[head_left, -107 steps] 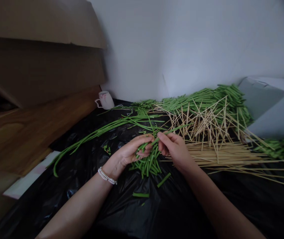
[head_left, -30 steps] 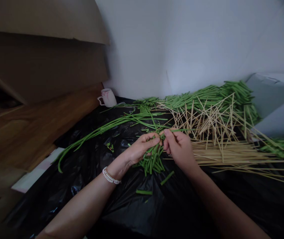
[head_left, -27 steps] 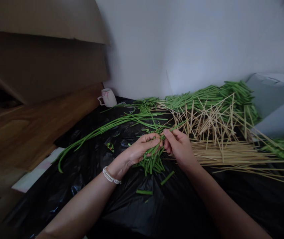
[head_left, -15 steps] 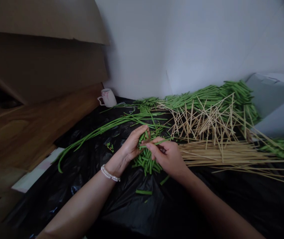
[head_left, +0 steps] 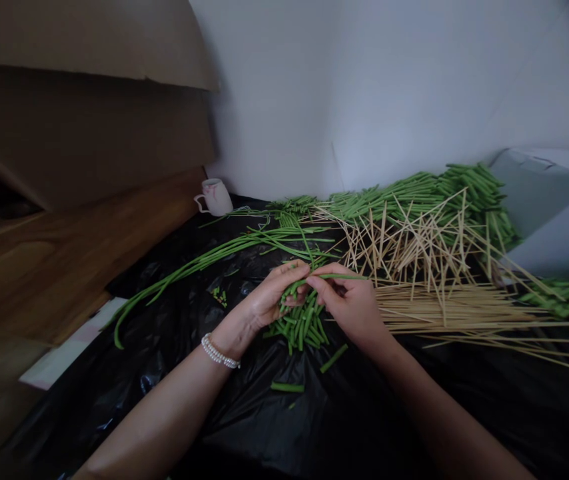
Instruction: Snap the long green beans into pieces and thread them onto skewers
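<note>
1. Wall [head_left: 389, 80]: white, beyond both hands; dim room.
2. Cardboard box [head_left: 89, 127]: brown, large, beyond and left of the left hand, over a wooden surface [head_left: 64, 260].
3. Black plastic sheet [head_left: 314, 427]: creased, glossy, beneath and around both hands; likely to ruck or slide if dragged.
4. Pale box [head_left: 559, 207]: far right of the right hand.
5. Green pile [head_left: 414, 190]: many stems, heaped beyond the right hand, against the wall.
6. Thin tan sticks [head_left: 439, 307]: laid roughly parallel right of the right hand, a crisscrossed lot just beyond; probably stiff, light, apt to snag.
7. Long green stems [head_left: 199, 257]: beyond and left of the left hand, one end curling; probably flexible, best lifted mid-length.
8. Left hand [head_left: 269, 293]: fingers curled round a few cut pieces [head_left: 289, 291]; beaded bracelet [head_left: 217, 353] at the wrist.
9. Right hand [head_left: 359, 307]: thumb and fingertips pinched on a slender stem, near the left fingertips.
10. Mug [head_left: 217, 198]: pale, pink-marked, upright, beyond the left hand.
11. Slender stem [head_left: 339, 275]: between the hands, running rightward over the right; judged light, crisp, easily bruised or snapped, perhaps slick; hold near the end, lightly.
12. Short green lengths [head_left: 304, 330]: loose, just below the hands.
</note>
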`<state>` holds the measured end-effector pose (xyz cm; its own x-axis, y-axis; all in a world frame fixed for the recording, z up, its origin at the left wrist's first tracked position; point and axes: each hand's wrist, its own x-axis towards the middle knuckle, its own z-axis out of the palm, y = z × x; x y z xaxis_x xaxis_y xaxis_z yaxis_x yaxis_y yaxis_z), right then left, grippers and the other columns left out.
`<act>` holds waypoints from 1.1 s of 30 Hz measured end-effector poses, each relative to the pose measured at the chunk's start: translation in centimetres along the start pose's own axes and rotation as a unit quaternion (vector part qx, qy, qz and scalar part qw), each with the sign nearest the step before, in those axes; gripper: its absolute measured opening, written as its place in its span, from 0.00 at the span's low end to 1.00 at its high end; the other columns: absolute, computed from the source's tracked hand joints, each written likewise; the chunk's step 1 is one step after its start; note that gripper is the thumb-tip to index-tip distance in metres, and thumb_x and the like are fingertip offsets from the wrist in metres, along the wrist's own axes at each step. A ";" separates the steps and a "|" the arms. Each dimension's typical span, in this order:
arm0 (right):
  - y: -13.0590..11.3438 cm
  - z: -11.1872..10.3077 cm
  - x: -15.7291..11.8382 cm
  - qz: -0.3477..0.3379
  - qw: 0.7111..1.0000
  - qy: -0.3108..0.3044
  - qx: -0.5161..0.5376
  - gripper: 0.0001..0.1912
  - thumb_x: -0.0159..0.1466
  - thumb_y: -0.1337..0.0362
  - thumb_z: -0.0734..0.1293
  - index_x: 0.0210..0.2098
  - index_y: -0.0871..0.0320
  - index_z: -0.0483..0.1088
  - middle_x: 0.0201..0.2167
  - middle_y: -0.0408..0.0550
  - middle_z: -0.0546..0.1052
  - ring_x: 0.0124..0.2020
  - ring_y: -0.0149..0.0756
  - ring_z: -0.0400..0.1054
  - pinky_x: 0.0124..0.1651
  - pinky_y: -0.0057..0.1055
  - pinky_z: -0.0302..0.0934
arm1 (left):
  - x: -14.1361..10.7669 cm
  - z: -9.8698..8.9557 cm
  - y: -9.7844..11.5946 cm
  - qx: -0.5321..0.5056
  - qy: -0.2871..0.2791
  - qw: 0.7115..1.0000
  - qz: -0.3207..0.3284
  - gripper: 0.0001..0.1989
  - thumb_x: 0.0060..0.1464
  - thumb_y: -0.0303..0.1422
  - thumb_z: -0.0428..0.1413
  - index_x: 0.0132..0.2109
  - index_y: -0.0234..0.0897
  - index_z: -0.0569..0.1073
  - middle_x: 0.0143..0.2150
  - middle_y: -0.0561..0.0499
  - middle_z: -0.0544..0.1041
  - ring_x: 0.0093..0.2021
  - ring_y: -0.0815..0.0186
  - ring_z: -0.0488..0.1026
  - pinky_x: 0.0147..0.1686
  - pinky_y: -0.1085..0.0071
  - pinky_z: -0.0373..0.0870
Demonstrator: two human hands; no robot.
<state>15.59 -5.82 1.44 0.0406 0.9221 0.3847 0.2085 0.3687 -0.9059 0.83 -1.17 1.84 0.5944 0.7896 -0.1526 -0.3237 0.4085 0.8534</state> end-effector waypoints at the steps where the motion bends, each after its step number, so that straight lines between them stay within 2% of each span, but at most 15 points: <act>1: 0.1 -0.1 0.1 -0.002 1.000 0.006 -0.005 0.08 0.61 0.59 0.69 0.31 0.57 0.75 0.26 0.44 0.75 0.21 0.29 0.66 0.23 0.26 0.60 | 0.0 0.0 0.0 0.002 -0.004 1.000 0.001 0.14 0.50 0.36 0.65 0.32 0.35 0.67 0.20 0.58 0.64 0.16 0.79 0.57 0.14 0.84 0.45; 6: 0.1 -0.9 0.9 0.057 0.994 0.022 0.091 0.12 0.58 0.55 0.71 0.31 0.59 0.72 0.17 0.38 0.70 0.14 0.26 0.61 0.17 0.23 0.56 | -0.3 -0.4 0.1 -0.005 -0.025 1.000 0.001 0.11 0.51 0.33 0.64 0.35 0.35 0.68 0.21 0.59 0.64 0.17 0.80 0.56 0.15 0.85 0.49; 9: 0.0 -1.5 1.2 0.079 0.987 0.039 0.137 0.14 0.58 0.53 0.71 0.30 0.59 0.70 0.15 0.37 0.70 0.13 0.24 0.60 0.15 0.21 0.54 | -0.3 -0.6 0.1 0.001 -0.030 0.999 -0.011 0.11 0.52 0.33 0.64 0.35 0.35 0.69 0.22 0.58 0.64 0.18 0.79 0.58 0.16 0.84 0.50; 13: 0.1 -1.5 1.3 0.093 0.983 0.014 0.155 0.16 0.59 0.52 0.70 0.30 0.59 0.70 0.15 0.37 0.70 0.13 0.24 0.59 0.15 0.21 0.54 | -0.4 -0.5 -0.1 0.029 -0.061 0.997 -0.039 0.11 0.53 0.36 0.63 0.33 0.34 0.70 0.22 0.57 0.64 0.18 0.78 0.56 0.16 0.81 0.49; 18: 0.2 -1.1 1.1 0.093 0.984 -0.019 0.150 0.16 0.59 0.52 0.70 0.29 0.59 0.69 0.15 0.37 0.70 0.13 0.24 0.59 0.17 0.21 0.54 | -0.4 -0.3 -0.1 0.066 -0.085 0.993 -0.038 0.12 0.54 0.37 0.62 0.33 0.32 0.72 0.21 0.57 0.63 0.19 0.78 0.56 0.17 0.80 0.49; 22: 0.1 -1.2 1.0 0.085 0.991 -0.032 0.098 0.16 0.60 0.52 0.69 0.29 0.58 0.68 0.16 0.38 0.70 0.15 0.26 0.60 0.19 0.23 0.54 | -0.4 -0.2 -0.2 0.097 -0.052 0.994 -0.029 0.10 0.51 0.35 0.63 0.32 0.33 0.72 0.22 0.57 0.66 0.19 0.77 0.58 0.18 0.78 0.50; 25: 0.2 -1.5 0.9 0.076 0.996 -0.056 0.006 0.16 0.61 0.51 0.67 0.26 0.57 0.67 0.18 0.39 0.69 0.19 0.27 0.61 0.22 0.25 0.54 | -0.4 -0.1 -0.5 0.143 -0.033 0.989 -0.030 0.09 0.49 0.34 0.63 0.33 0.33 0.73 0.21 0.58 0.66 0.19 0.77 0.57 0.19 0.77 0.50; 30: 0.6 -1.9 0.9 0.035 0.972 -0.101 -0.211 0.23 0.65 0.52 0.61 0.18 0.56 0.60 0.16 0.39 0.62 0.21 0.29 0.56 0.27 0.28 0.50 | -0.3 0.1 -1.0 0.239 -0.058 0.969 0.001 0.07 0.50 0.32 0.61 0.37 0.33 0.77 0.28 0.55 0.72 0.26 0.73 0.64 0.30 0.75 0.61; 33: 0.8 -2.0 0.9 0.024 0.963 -0.128 -0.236 0.24 0.68 0.52 0.57 0.19 0.57 0.64 0.18 0.42 0.66 0.24 0.31 0.59 0.31 0.29 0.51 | -0.3 0.3 -0.7 0.274 -0.078 0.958 0.040 0.08 0.53 0.34 0.60 0.38 0.34 0.78 0.31 0.54 0.75 0.31 0.70 0.67 0.37 0.73 0.64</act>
<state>17.72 -4.96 1.45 -0.1676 0.9578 0.2335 0.6351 0.2860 -0.7176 1.08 -1.79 1.42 0.7007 0.7126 -0.0351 0.0362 0.0136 0.9993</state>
